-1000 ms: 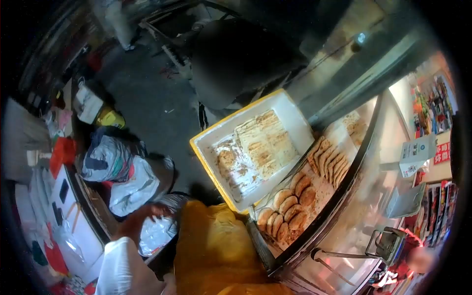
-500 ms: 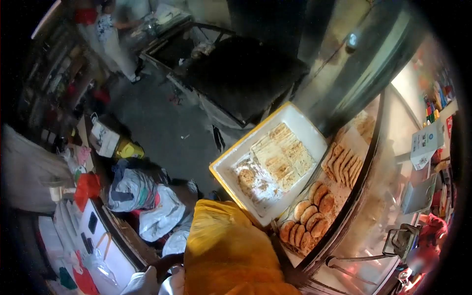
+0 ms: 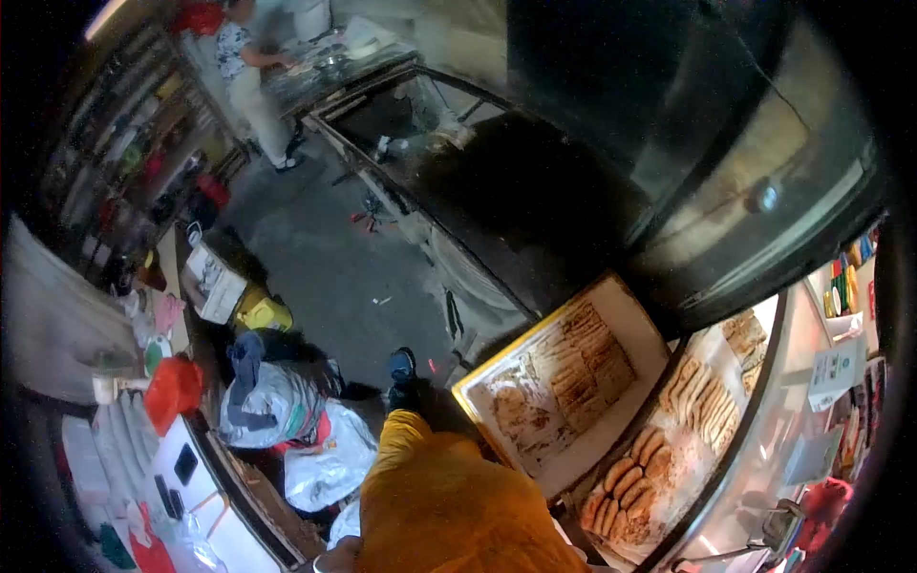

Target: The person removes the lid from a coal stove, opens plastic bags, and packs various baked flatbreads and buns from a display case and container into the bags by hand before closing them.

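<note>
Left hand (image 3: 341, 554) cut off, distant person (image 3: 250, 81) blurred

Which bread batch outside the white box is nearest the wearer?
The round breads, closest to the orange clothing; the long strips lie farther away.

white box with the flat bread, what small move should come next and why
Perhaps bring a hand to the white box: it stands open with flat bread inside, no hand touches it, and the left hand shows only partly, low beside the yellow clothing.

white plastic bag (image 3: 347, 522) | crumpled, partly hidden | lying low beside yellow clothing (image 3: 449, 506)
</note>
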`<control>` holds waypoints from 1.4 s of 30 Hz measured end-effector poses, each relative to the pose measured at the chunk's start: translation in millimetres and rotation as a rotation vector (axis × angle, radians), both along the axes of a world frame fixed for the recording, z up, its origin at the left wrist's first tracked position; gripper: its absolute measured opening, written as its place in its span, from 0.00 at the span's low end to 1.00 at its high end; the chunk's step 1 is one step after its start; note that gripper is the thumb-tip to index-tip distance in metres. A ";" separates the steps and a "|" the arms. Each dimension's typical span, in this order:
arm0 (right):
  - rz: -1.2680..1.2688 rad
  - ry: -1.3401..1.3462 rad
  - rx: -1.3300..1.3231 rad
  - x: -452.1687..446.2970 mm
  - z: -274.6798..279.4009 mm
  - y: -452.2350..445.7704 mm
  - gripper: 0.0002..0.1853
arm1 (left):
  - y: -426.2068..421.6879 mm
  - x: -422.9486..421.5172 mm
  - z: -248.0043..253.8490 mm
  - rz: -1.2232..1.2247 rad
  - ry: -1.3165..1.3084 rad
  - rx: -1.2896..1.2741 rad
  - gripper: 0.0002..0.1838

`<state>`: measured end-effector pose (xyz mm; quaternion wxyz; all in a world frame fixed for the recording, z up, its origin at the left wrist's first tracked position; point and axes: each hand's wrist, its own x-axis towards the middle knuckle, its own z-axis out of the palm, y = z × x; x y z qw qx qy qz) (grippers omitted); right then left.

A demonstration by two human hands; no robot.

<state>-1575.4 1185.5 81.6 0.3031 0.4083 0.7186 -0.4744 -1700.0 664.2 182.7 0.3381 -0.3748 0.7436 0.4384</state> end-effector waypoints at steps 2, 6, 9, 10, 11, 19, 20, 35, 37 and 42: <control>-0.008 -0.022 0.027 -13.1 -4.5 -22.7 0.13 | -18.5 -27.5 -12.3 -0.013 -0.035 0.011 0.19; 0.066 -0.060 0.133 -20.8 -27.9 -85.3 0.13 | -65.5 -129.9 -36.8 -0.084 -0.097 0.015 0.19; 0.645 -0.006 0.378 22.1 -52.5 -150.8 0.12 | -103.3 -229.1 -38.9 -0.173 -0.109 0.001 0.19; 0.305 -0.094 0.234 -5.5 -25.9 -172.7 0.13 | -112.6 -263.9 -39.3 -0.203 -0.095 0.004 0.19; 0.007 -0.162 0.149 -23.5 -3.4 -196.7 0.14 | -118.9 -297.0 -39.3 -0.234 -0.078 0.014 0.19; -1.210 -0.068 -0.089 -96.1 94.7 -384.8 0.19 | -35.7 -537.9 -34.1 -0.697 0.072 0.168 0.18; -1.427 0.056 -0.133 -96.0 91.1 -401.9 0.18 | -14.6 -549.6 -30.6 -0.758 0.083 0.195 0.18; -1.905 0.243 -0.078 -303.9 -9.0 -624.5 0.22 | 251.8 -622.6 124.4 -1.914 0.326 1.207 0.05; -1.759 0.291 -0.173 -374.2 34.6 -667.9 0.20 | 255.2 -651.9 132.9 -1.992 0.413 1.246 0.04; -1.147 -0.001 0.092 -451.7 -5.5 -778.6 0.21 | 225.6 -728.4 127.7 -1.828 0.266 1.039 0.07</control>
